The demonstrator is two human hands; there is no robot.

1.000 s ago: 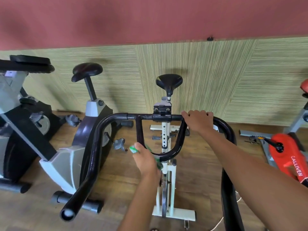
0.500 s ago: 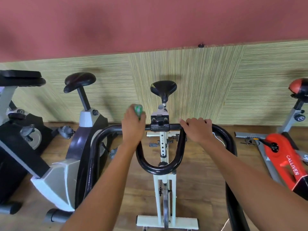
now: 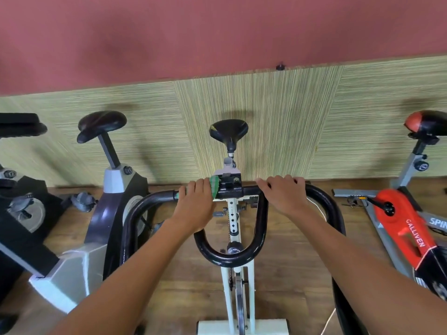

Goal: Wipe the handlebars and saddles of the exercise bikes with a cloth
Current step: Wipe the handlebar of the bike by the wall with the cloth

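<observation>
A white-framed exercise bike stands straight ahead, with black handlebars (image 3: pixel 244 258) and a black saddle (image 3: pixel 228 130) beyond them. My left hand (image 3: pixel 194 206) presses a green cloth (image 3: pixel 214 186) onto the top crossbar, just left of the centre clamp. My right hand (image 3: pixel 284 194) grips the crossbar to the right of the clamp. Most of the cloth is hidden under my left hand.
A grey and black bike with a black saddle (image 3: pixel 101 123) stands to the left, another black machine (image 3: pixel 21 180) at the far left. A red bike (image 3: pixel 408 223) with a red and black saddle (image 3: pixel 427 122) stands to the right. A wall lies behind, wooden floor below.
My left hand rose with the cloth from the lower loop of the handlebars to the top crossbar and now lies flat on it. The right hand kept its grip.
</observation>
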